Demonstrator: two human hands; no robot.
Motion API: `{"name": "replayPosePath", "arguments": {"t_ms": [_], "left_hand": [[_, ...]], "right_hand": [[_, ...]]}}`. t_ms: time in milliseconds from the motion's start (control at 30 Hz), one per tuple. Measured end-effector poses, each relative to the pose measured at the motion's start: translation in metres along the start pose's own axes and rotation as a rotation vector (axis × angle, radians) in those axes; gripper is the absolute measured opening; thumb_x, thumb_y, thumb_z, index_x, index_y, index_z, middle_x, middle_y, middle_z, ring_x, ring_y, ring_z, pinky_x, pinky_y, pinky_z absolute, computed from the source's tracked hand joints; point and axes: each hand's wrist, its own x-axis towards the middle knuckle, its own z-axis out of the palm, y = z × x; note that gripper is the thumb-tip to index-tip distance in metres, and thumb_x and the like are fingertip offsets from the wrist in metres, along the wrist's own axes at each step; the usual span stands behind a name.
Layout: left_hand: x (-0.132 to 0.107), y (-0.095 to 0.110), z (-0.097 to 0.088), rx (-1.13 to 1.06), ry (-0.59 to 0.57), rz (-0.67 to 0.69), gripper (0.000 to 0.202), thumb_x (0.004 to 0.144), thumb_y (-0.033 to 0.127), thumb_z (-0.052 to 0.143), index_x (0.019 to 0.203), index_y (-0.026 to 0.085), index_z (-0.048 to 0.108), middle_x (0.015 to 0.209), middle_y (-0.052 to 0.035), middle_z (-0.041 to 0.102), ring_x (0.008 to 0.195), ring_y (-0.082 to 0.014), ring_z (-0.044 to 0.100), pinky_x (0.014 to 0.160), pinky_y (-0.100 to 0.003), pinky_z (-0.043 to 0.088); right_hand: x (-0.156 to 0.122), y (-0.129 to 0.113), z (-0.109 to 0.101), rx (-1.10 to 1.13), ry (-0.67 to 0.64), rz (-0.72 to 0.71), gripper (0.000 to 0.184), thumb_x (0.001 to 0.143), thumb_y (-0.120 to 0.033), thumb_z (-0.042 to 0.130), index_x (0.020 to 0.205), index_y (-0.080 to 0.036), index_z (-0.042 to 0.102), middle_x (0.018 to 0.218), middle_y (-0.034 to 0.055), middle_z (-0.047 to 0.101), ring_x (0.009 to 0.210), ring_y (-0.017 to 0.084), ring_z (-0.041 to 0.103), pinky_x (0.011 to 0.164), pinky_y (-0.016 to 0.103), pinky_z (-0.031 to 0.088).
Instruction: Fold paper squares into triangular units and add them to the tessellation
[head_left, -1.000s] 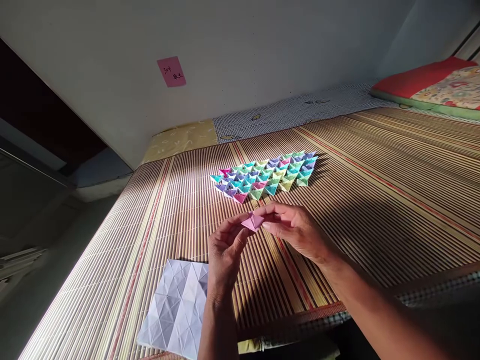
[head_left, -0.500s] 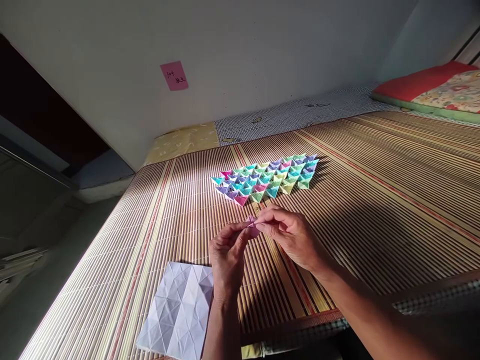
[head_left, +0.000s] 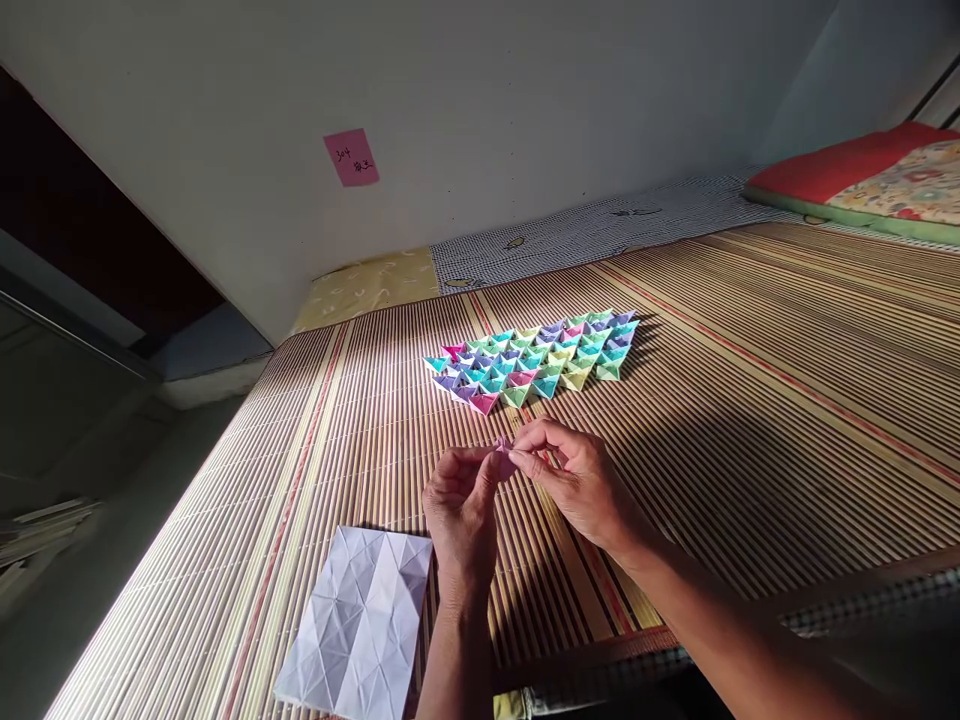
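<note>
Between my two hands is a small pink folded paper [head_left: 505,464], held above the slatted mat. My left hand [head_left: 461,500] pinches its left side between thumb and fingers. From the right, my right hand [head_left: 574,475] grips the paper's upper right edge with thumb and forefinger. Fingers cover much of the paper, so its exact folded shape is hard to make out. Beyond the hands, rows of small folded paper boats [head_left: 525,365] in pink, green, teal, purple and yellow stand close together. A white paper square with crease lines [head_left: 360,620] lies left of my left forearm.
A striped bamboo mat [head_left: 247,480] covers the bed. Along the wall runs checked cloth [head_left: 555,235], with a red and floral folded quilt [head_left: 847,175] at the far right. A pink note [head_left: 352,158] is stuck to the wall.
Both hands have shifted very slightly, still pinching the pink paper, and less of it shows above the fingers. The boats and the white creased paper stay in place.
</note>
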Motion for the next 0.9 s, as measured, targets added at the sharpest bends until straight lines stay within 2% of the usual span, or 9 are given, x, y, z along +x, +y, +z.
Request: {"name": "replayPosePath", "arguments": {"t_ms": [133,200,300,400,500,567,767,900], "left_hand": [[-0.002,-0.001,0.003,0.007,0.032,0.010,0.021,0.077,0.032,0.085,0.079,0.016,0.071,0.072,-0.0025,0.073,0.069,-0.0152,0.071,0.072,-0.027,0.059],[-0.003,0.000,0.004,0.007,0.040,0.024,0.020,0.077,0.031,0.084,0.080,0.017,0.071,0.075,-0.0021,0.073,0.071,-0.0148,0.071,0.072,-0.027,0.059],[-0.003,0.001,0.005,-0.031,0.043,0.031,0.022,0.076,0.029,0.086,0.089,0.018,0.071,0.078,-0.0014,0.075,0.074,-0.0152,0.072,0.074,-0.027,0.059],[-0.002,0.000,0.003,-0.037,0.030,-0.022,0.026,0.075,0.030,0.087,0.094,0.019,0.073,0.079,-0.0024,0.078,0.075,-0.0164,0.074,0.075,-0.028,0.060],[-0.001,-0.003,0.000,0.003,-0.005,-0.061,0.020,0.077,0.031,0.085,0.090,0.017,0.077,0.082,-0.0046,0.079,0.078,-0.0174,0.074,0.076,-0.028,0.059],[-0.001,-0.004,0.000,0.013,-0.013,-0.060,0.018,0.078,0.030,0.084,0.088,0.017,0.077,0.082,-0.0045,0.078,0.078,-0.0169,0.073,0.075,-0.028,0.059],[-0.002,0.001,0.005,-0.044,0.049,-0.014,0.020,0.077,0.029,0.085,0.082,0.018,0.070,0.078,-0.0006,0.073,0.074,-0.0145,0.070,0.071,-0.026,0.058],[-0.002,0.002,0.005,-0.048,0.036,-0.012,0.020,0.077,0.031,0.085,0.079,0.017,0.070,0.078,-0.0023,0.073,0.075,-0.0153,0.071,0.072,-0.027,0.058]], "right_hand": [[-0.001,0.002,0.001,-0.018,0.015,0.018,0.013,0.090,-0.025,0.067,0.077,-0.022,0.067,0.078,0.0023,0.070,0.081,0.020,0.067,0.079,0.033,0.051],[-0.001,0.003,0.002,-0.019,0.028,0.079,0.009,0.088,-0.027,0.069,0.081,-0.021,0.068,0.080,0.0027,0.072,0.079,0.020,0.068,0.077,0.033,0.052],[-0.001,0.002,0.002,0.021,-0.033,0.169,0.011,0.089,-0.031,0.068,0.086,-0.021,0.069,0.084,0.0043,0.075,0.077,0.020,0.069,0.073,0.032,0.053],[0.000,0.000,-0.002,-0.043,-0.087,0.082,0.015,0.093,-0.027,0.062,0.081,-0.021,0.068,0.081,0.0040,0.073,0.077,0.020,0.068,0.073,0.032,0.051],[0.002,0.000,-0.007,-0.187,-0.072,-0.052,0.018,0.094,-0.021,0.057,0.077,-0.022,0.065,0.077,0.0023,0.068,0.075,0.019,0.064,0.073,0.032,0.048],[0.003,-0.001,-0.009,-0.229,-0.068,-0.086,0.018,0.094,-0.020,0.056,0.077,-0.022,0.063,0.075,0.0016,0.066,0.072,0.018,0.063,0.072,0.032,0.047],[0.000,-0.006,-0.004,-0.179,-0.043,-0.027,0.007,0.094,-0.025,0.063,0.087,-0.024,0.063,0.079,0.0009,0.070,0.071,0.018,0.064,0.067,0.029,0.048],[-0.002,-0.008,-0.001,-0.147,-0.016,-0.007,0.013,0.093,-0.029,0.067,0.082,-0.023,0.062,0.074,-0.0008,0.064,0.062,0.015,0.056,0.059,0.027,0.043]]}}
